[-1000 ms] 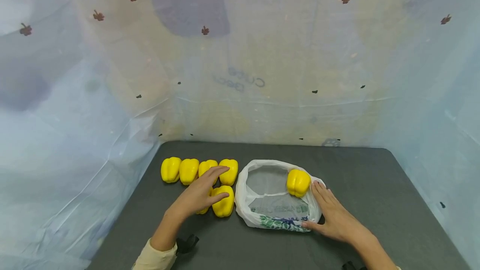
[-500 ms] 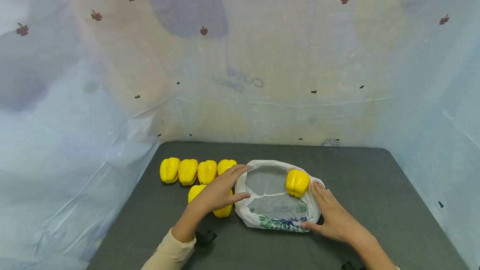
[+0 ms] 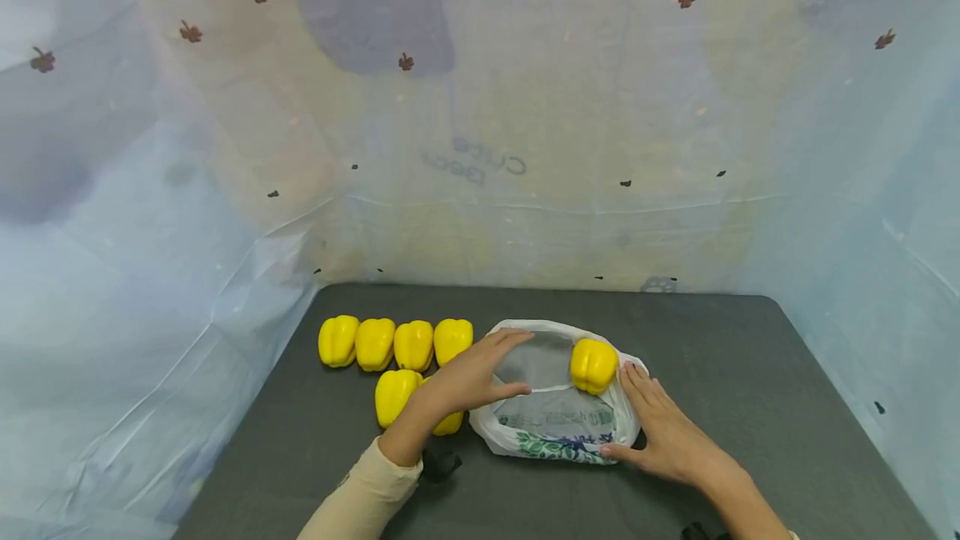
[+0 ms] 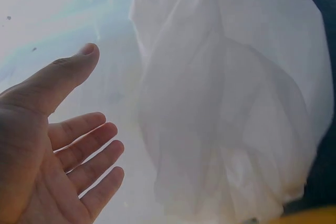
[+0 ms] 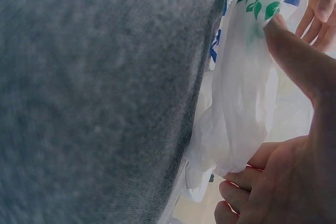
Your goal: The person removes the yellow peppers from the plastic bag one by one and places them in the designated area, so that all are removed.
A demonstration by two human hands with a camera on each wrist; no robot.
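A white plastic bag (image 3: 551, 444) with green and blue print lies with its mouth spread wide. One yellow bell pepper (image 3: 594, 367) sits inside its right end. My left hand (image 3: 474, 375) hovers over the bag's left rim, fingers extended and thumb apart, holding nothing; its spread fingers (image 4: 100, 156) show beside the bag in the left wrist view. My right hand (image 3: 667, 436) rests against the bag's right side, with fingers along the edge and the thumb (image 5: 286, 43) on the printed front. Left of the bag, a yellow bell pepper (image 3: 396, 397) is partly covered by my left wrist.
Several yellow bell peppers (image 3: 375, 344) stand in a row at the back left of the dark table (image 3: 712, 340). Another bell pepper (image 3: 448, 424) is mostly hidden beneath my left forearm. A pale patterned sheet (image 3: 570, 123) surrounds the table at the back and sides.
My left hand has moved right, from above the peppers to above the bag's left side. The right hand, bag and peppers have stayed in place.
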